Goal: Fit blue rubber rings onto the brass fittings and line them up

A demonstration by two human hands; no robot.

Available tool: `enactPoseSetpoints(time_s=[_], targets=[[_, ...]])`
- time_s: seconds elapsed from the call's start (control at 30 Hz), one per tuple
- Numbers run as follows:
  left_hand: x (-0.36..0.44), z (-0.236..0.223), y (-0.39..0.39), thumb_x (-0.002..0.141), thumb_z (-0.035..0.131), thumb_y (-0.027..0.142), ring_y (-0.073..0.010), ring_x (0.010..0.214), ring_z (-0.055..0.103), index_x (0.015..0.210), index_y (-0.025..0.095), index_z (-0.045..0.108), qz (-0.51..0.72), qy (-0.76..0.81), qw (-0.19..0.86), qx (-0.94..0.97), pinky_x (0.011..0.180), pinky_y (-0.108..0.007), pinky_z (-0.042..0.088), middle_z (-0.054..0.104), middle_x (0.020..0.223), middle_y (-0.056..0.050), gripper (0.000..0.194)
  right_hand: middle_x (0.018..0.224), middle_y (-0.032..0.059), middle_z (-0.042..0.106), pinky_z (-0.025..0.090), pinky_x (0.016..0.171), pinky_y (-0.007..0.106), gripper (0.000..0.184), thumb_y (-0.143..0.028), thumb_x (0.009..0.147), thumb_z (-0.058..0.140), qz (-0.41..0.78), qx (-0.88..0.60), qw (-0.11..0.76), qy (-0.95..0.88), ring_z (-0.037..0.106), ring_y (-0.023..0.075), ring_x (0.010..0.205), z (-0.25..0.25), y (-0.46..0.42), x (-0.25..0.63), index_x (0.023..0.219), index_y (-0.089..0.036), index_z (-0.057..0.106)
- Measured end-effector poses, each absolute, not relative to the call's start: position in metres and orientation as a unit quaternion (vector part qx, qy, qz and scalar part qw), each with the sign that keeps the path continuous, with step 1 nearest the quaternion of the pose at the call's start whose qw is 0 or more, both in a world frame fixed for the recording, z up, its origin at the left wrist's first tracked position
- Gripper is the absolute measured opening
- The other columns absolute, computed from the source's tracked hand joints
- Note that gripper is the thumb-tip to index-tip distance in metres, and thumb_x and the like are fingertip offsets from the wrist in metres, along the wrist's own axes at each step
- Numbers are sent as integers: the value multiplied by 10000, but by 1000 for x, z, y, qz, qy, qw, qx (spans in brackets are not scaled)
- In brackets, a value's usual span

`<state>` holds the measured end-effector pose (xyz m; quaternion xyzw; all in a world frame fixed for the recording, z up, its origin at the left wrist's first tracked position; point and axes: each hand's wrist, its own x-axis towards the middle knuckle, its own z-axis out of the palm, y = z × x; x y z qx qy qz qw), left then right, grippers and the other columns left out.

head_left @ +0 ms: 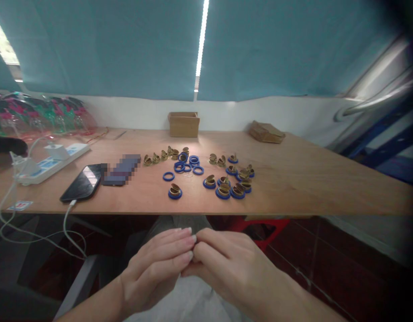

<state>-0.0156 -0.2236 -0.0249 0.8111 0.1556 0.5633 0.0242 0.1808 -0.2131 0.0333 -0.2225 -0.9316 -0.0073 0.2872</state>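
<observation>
Just in front of the table edge, above the lap, my left hand [155,264] and my right hand [229,261] meet at the fingertips. The left fingers are stretched out side by side, with the thumb hidden. My right fingers are curled inward, and whatever they may hold is out of sight. On the table beyond lie several brass-coloured pieces with tilted round lids, some standing bare [155,158] and others seated in blue rings [175,191]. Loose blue rings [168,176] are gathered mid-table, beside small thin clear rings [187,175].
A cardboard box [184,125] and a crumpled brown packet [266,132] stand at the back. To the left are a phone on a cable [83,182], a blurred-out flat device [122,171], a power strip [55,163] and bagged clear bottles [41,116]. A red stool [273,232] shows below.
</observation>
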Motion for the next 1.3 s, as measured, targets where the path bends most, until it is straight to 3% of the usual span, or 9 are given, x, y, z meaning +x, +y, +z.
enactPoseSetpoints(time_s=[0.5,0.87,1.13,1.3], targets=[[-16,-39,-220,795,757,43,-270,1162,665,1264,148,601,615,176,36,768,1025,-451,565,689,1278,-88,504,709,52,637,497,604,300,313,-160,1009,418,-42,-192,312,-930,608,173,651,28,-214,178,778,-140,629],[-17,-34,-215,795,737,8,-263,1183,651,1243,122,610,628,164,63,758,1030,-437,559,682,1287,-104,480,719,51,635,515,619,268,287,-143,1002,432,-29,-196,330,-923,621,159,653,20,-209,175,783,-137,617],[-14,-27,-218,849,693,50,-241,1165,665,1245,128,610,621,165,59,764,1017,-401,566,695,1267,-110,411,703,35,629,490,570,256,265,-204,995,494,-23,-212,338,-917,605,148,622,18,-210,173,755,-152,594],[-14,-32,-216,865,677,75,-262,1155,670,1217,106,623,625,174,96,755,1011,-423,564,706,1227,-159,357,809,47,696,536,636,256,230,-369,971,557,99,-245,346,-900,675,161,714,23,-208,176,928,-145,592]])
